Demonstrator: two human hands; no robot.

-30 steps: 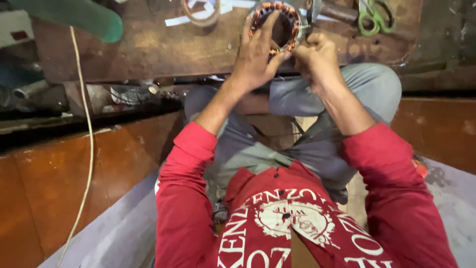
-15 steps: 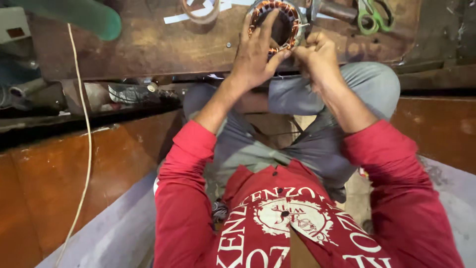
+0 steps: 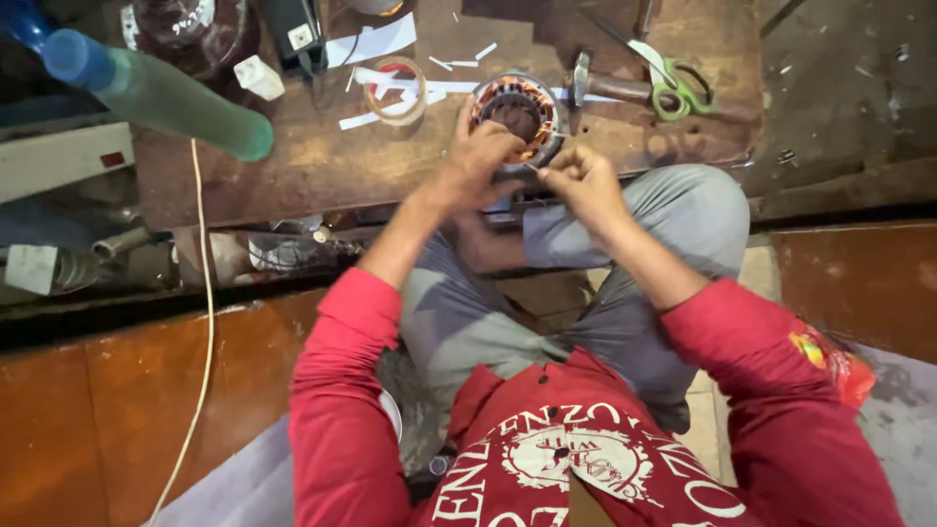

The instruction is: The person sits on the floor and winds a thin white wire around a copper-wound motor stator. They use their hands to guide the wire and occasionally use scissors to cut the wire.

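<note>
At the near edge of the worn wooden worktop [image 3: 293,176], the left hand [image 3: 475,161] clasps the rim of a round motor stator with copper windings [image 3: 517,112], steadying it. Just beside it, the right hand [image 3: 583,181] is pinched shut on something thin, seemingly a wire, though that is too small to tell. This looks like work on the windings; any further move calls for fine fingertip control. No long axis shows on the ring, and its bore faces up. Farther back lie green-handled scissors [image 3: 678,88], a hammer [image 3: 610,86], a tape roll [image 3: 395,90] and a green plastic bottle [image 3: 171,96].
</note>
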